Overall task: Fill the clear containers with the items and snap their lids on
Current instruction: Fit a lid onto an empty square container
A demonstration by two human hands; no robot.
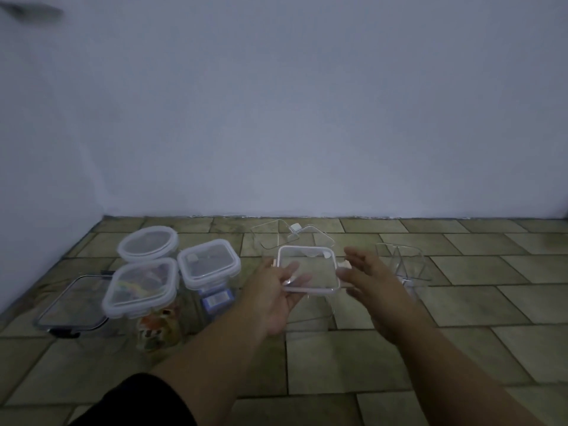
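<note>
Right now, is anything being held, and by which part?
The left hand holds the square lid by its left edge, fingers underneath; the right hand is open beside its right edge.

Pretty dim shot overall, with a flat bluish-grey cast on the wall [307, 103] and no obvious light source, so shadows on the tiled floor [461, 318] are faint at best. The left hand [273, 296] and right hand [372, 284] look smeared, and the clear lid [313, 262] between them is soft too, probably motion blur. Wide-angle bend shows toward the edges, where the tile lines curve.
</note>
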